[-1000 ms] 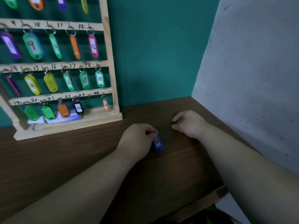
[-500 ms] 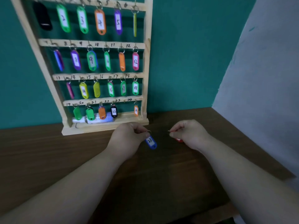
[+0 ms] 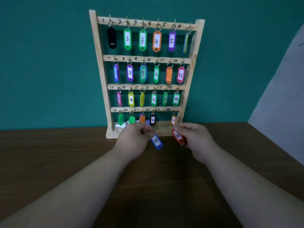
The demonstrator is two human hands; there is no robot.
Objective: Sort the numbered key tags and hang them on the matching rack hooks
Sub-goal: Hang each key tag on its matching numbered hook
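Standing on a dark, grained wooden table [image 3: 49, 162] against a matt teal wall [image 3: 49, 63]: rack [image 3: 199, 46], pale bare wood, upright frame with four crossbars, hand-inked numbers 1 to 24, small metal hooks beneath. Glossy oblong plastic tags on split rings hang from nearly every hook; hook 23 [image 3: 164, 111] on the bottom bar, between black tag 22 [image 3: 152, 120] and orange tag 24 [image 3: 173, 120], is bare. Left hand [image 3: 133, 142]: forearm stretched forward over the table, knuckles up, fingers curled, thumb and fingertips pinching the top end of a blue tag [image 3: 157, 142] with a white label reading 23; it hangs tilted, lower end toward the right, in front of the rack's base. Right hand [image 3: 197, 140]: forearm likewise extended, fingers curled, pinching the ring end of a red tag [image 3: 179, 138], white label, digits blurred, slanting down toward the palm. The two held tags are near each other but apart, just below the bottom row.
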